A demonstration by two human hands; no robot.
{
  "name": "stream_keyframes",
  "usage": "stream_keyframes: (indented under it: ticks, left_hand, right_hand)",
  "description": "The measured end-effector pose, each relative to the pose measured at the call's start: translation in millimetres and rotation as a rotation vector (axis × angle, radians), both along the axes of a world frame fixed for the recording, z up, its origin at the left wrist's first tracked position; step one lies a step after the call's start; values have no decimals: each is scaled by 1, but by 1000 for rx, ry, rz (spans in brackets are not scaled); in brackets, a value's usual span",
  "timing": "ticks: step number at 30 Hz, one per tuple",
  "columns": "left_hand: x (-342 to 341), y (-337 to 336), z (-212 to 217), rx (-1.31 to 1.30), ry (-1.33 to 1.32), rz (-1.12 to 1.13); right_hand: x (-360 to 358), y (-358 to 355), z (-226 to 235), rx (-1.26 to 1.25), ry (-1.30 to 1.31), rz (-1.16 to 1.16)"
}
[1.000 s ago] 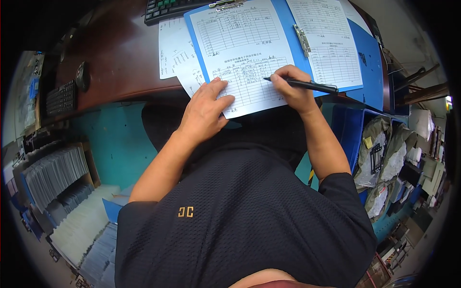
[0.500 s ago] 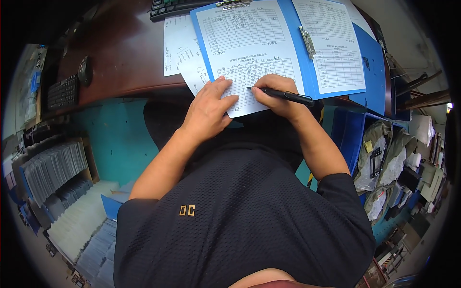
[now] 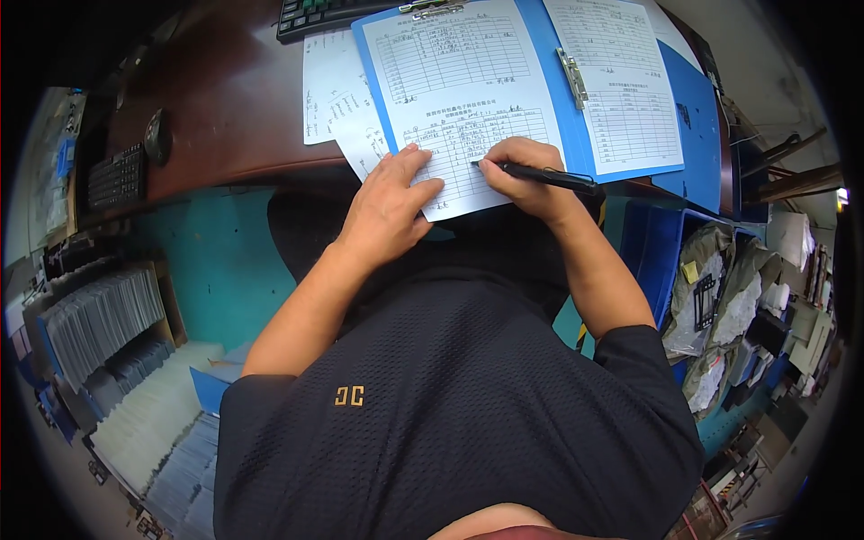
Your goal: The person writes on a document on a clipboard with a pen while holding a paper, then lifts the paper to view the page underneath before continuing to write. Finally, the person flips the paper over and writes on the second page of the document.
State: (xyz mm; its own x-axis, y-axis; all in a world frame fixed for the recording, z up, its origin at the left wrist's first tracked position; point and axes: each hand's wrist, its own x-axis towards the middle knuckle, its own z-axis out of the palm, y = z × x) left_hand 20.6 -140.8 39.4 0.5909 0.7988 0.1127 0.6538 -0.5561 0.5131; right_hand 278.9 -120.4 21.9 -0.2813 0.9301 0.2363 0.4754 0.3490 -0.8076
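Observation:
My right hand (image 3: 529, 180) grips a black pen (image 3: 553, 177), its tip on a lower row of a printed form (image 3: 450, 67) with handwriting in its table. The form lies in an open blue clip folder (image 3: 576, 135), under a metal clip (image 3: 434, 7) at its top. Flat on the form's lower left edge rests my left hand (image 3: 391, 198), fingers stretched and thumb apart, holding nothing. On the folder's right side is another filled-in form (image 3: 621, 90), with a second metal clip (image 3: 571, 76) at its left edge.
Loose written sheets (image 3: 333, 94) lie left of the folder on the brown desk (image 3: 225, 99). A black keyboard (image 3: 310, 20) sits at the top, and a mouse (image 3: 157, 137) by another keyboard (image 3: 117, 175) at left. Below right, a blue crate (image 3: 652, 252) stands beside bagged parts (image 3: 706, 297).
My right hand and the pen tip have shifted slightly to the right along the form. My left hand stays in nearly the same place on the sheet.

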Motion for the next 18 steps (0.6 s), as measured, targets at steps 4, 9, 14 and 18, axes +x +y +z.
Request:
stream_keyframes:
  ticks: [4, 9, 14, 18]
  left_hand:
    - [0, 0, -1, 3, 9, 1]
    - [0, 0, 1, 14, 16, -2]
    - [0, 1, 0, 20, -15, -5]
    - [0, 1, 0, 13, -18, -8]
  right_hand:
    - [0, 0, 1, 2, 28, -18]
    - [0, 1, 0, 27, 28, -20]
    - [2, 1, -1, 9, 55, -25]
    - [0, 1, 0, 8, 61, -47]
